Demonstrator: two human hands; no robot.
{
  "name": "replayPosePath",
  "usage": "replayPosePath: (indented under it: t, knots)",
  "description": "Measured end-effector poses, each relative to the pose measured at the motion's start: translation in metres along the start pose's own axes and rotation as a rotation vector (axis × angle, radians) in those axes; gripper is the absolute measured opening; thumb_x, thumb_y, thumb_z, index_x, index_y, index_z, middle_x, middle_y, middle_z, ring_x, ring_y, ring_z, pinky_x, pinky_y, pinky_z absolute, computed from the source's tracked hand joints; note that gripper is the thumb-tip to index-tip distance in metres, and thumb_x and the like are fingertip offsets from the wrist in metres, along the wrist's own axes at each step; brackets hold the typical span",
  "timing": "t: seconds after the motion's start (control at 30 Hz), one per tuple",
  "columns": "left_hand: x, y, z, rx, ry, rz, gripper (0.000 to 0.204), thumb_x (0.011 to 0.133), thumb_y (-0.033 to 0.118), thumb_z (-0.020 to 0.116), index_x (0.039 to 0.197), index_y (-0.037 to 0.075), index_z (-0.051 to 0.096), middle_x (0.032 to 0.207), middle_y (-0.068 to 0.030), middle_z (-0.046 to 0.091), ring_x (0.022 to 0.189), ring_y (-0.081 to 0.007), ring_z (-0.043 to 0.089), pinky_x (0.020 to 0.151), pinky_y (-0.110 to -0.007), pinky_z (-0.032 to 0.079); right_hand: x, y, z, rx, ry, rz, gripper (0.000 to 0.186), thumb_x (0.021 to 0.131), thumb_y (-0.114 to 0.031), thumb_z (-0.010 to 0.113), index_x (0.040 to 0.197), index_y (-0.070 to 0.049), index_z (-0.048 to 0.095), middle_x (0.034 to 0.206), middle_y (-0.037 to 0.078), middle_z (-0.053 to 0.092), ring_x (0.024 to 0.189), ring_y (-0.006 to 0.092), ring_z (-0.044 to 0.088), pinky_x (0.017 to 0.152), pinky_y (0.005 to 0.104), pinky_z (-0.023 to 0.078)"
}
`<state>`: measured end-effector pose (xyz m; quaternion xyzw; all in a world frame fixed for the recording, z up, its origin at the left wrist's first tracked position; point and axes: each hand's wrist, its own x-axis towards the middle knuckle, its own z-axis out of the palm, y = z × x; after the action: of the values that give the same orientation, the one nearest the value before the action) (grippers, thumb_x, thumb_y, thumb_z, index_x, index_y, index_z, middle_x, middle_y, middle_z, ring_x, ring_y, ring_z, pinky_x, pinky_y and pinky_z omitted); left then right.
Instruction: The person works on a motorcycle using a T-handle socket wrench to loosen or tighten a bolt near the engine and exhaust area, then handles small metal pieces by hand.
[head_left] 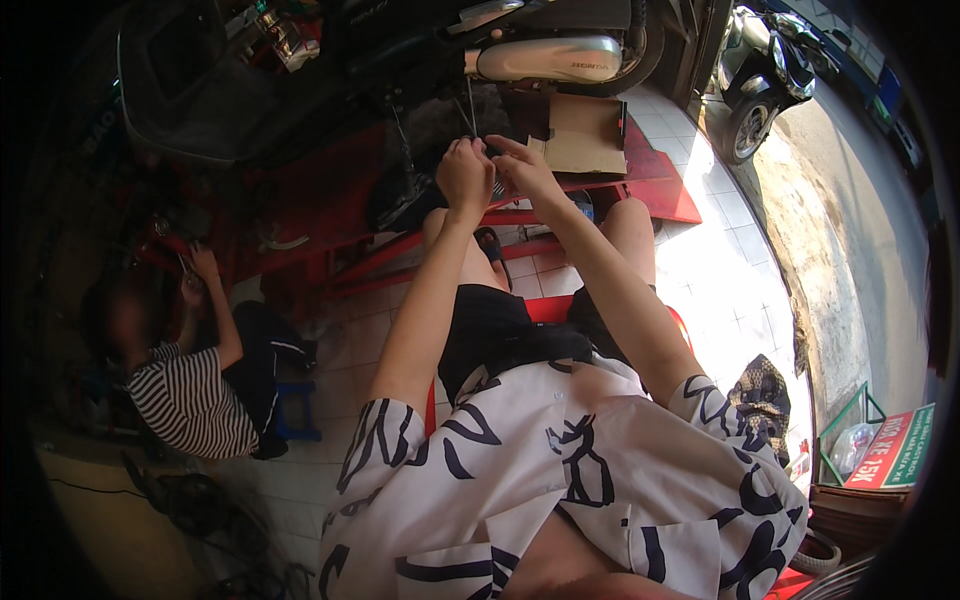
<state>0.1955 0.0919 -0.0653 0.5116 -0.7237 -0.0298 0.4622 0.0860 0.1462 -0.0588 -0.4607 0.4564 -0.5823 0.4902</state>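
My left hand (466,180) is closed in front of me, its knuckles upward, just below a scooter (330,120) raised on a red stand. A thin shiny metal rod (471,108) runs from beside its fingers up toward the scooter's underside; its lower end is hidden at my hands. Close against the left hand is my right hand (528,178), with the index finger stretched toward the left fingers and the others curled. Whatever lies between the fingers is too small and covered to name. An opened cardboard box (585,135) lies just beyond my right hand.
The red lift platform (665,190) spans the space before my knees. At left another person in a striped shirt (195,405) works by a blue stool (298,410). A silver exhaust cover (545,60) sits above my hands. Outside at right stands a parked scooter (755,100).
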Motion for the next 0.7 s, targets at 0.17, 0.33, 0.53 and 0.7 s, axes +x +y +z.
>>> replayPosePath:
  t: [0.17,0.33,0.53,0.7]
  knots:
    - [0.004,-0.008,0.010,-0.342,-0.087,-0.195,0.025,0.092,0.022,0.058,0.084,0.002,0.071,0.076,-0.0212,0.067,0.074,-0.0399,0.067,0.064,-0.045,0.051,-0.001,0.009,-0.007,0.018,-0.083,0.127,0.032,0.093,-0.016,0.052,0.122,-0.004,0.058,0.075,-0.001,0.056,0.058,0.0079,0.053,0.054,0.0209,0.043]
    - [0.002,-0.021,0.020,-0.438,-0.143,-0.232,0.024,0.086,0.024,0.067,0.087,0.001,0.071,0.072,-0.0159,0.069,0.067,-0.0288,0.069,0.062,-0.041,0.051,-0.005,0.013,-0.006,0.107,-0.041,0.171,0.033,0.091,-0.015,0.051,0.119,-0.001,0.059,0.073,0.002,0.060,0.054,0.0093,0.056,0.053,0.0283,0.056]
    - [-0.008,-0.018,0.014,-0.332,0.011,-0.208,0.065,0.072,0.018,0.082,0.127,0.001,0.052,0.094,-0.0109,0.068,0.073,-0.0215,0.064,0.069,-0.036,0.053,-0.004,0.010,-0.007,0.202,-0.055,0.233,0.034,0.092,-0.015,0.050,0.123,-0.003,0.058,0.075,0.002,0.061,0.055,0.0099,0.057,0.053,0.0281,0.055]
    - [-0.014,0.005,-0.004,-0.342,0.164,-0.162,0.086,0.065,0.015,0.084,0.140,0.006,0.042,0.118,-0.0143,0.053,0.093,-0.0242,0.060,0.080,-0.036,0.051,-0.010,0.011,-0.007,0.259,-0.063,0.236,0.031,0.092,-0.015,0.050,0.119,-0.004,0.061,0.076,0.000,0.060,0.057,0.0093,0.058,0.055,0.0262,0.053]
